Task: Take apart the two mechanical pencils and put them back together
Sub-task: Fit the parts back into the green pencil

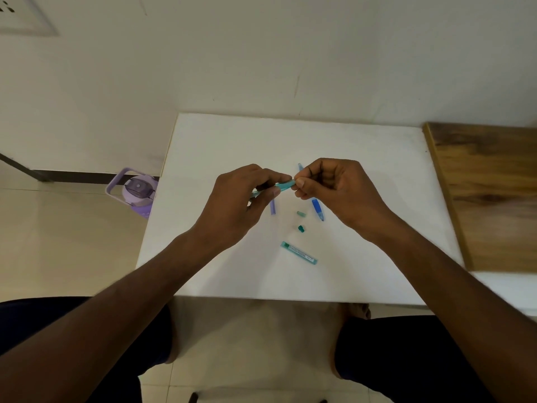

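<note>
Forearms reach in from the near edge, and I read the scene outward from there. Nearest on the white table [377, 175] lies a teal lead case [298, 253], its long axis running from near-right to far-left; it carries a pale label, but the print is too small for me to read. Just beyond it sit a dark teal cap [301, 228] and a paler teal piece [301, 213], apart from each other. To their right rests a blue tip section [318, 210], point toward me; to their left a purple tube [272, 207] lies lengthwise, partly under the left hand.

Above these, my left hand [235, 205] grips the teal pencil barrel [280, 187], fingers curled round it, the barrel slanting up to the right. The right hand [337, 187] meets the barrel's right end, thumb and forefinger pressed together there; whether they pinch the barrel's end itself or a small part at it, I cannot tell. The barrel's axis points straight from one grip into the other, so I judge the coming move to be a pull or twist along that line, with the right hand the nearer to the working end. A slim blue piece [300, 166] shows just behind the right fingers.

Farther off stand a wooden surface [488, 184] at right and a purple bottle [137, 191] on the floor at left. No brand is legible anywhere.
</note>
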`<state>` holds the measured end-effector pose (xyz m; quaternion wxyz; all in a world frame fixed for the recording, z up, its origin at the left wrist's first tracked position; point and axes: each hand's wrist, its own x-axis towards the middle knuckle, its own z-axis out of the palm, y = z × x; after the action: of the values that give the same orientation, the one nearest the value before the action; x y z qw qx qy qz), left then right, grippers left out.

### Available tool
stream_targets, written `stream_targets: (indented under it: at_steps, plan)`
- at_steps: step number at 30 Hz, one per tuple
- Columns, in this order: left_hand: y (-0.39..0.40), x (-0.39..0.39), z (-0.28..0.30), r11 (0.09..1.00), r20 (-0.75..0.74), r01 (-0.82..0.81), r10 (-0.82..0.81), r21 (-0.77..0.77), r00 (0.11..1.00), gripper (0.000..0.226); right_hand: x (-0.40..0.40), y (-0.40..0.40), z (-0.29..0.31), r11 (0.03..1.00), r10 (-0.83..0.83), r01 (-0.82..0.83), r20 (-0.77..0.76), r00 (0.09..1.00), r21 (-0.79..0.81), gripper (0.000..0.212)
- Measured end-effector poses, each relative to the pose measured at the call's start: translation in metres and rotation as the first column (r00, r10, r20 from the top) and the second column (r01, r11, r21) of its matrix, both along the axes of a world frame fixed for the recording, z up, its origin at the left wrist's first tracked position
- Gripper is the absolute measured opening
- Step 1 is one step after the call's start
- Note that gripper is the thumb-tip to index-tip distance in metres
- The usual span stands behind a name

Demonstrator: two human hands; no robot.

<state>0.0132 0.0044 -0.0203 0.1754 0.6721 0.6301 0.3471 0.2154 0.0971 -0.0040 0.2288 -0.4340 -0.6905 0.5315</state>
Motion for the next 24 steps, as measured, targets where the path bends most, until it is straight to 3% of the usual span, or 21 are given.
stream_targets:
  at_steps: [7, 10, 13, 15, 18, 24]
  plan:
    - [-0.002, 0.002, 0.005, 1.0, 0.044, 0.016, -0.016, 0.0, 0.999, 0.024, 0.007, 0.003, 0.006, 0.949, -0.029, -0.046, -0.232, 0.972, -0.311, 0.02]
    - [0.004, 0.002, 0.009, 0.994, 0.137, -0.056, 0.068, -0.09, 0.988, 0.023, -0.001, 0.003, 0.001, 0.976, -0.111, 0.062, -0.229, 0.967, -0.211, 0.017]
    - [0.006, 0.0, 0.005, 0.975, 0.243, -0.127, 0.17, -0.183, 0.955, 0.021, -0.001, 0.005, -0.012, 0.978, -0.14, 0.132, 0.034, 0.99, 0.163, 0.018]
    - [0.003, -0.002, 0.004, 0.964, 0.284, -0.152, 0.212, -0.217, 0.935, 0.021, 0.004, 0.005, -0.022, 0.891, -0.072, -0.09, 0.334, 0.94, 0.445, 0.011]
    - [0.002, -0.004, 0.005, 0.957, 0.276, -0.163, 0.229, -0.242, 0.934, 0.02, 0.004, 0.003, -0.035, 0.832, 0.014, -0.345, 0.607, 0.795, 0.433, 0.022]
    - [0.003, -0.001, 0.005, 0.942, 0.307, -0.166, 0.257, -0.292, 0.916, 0.02, -0.002, 0.002, -0.039, 0.804, 0.085, -0.475, 0.722, 0.686, 0.357, 0.023]
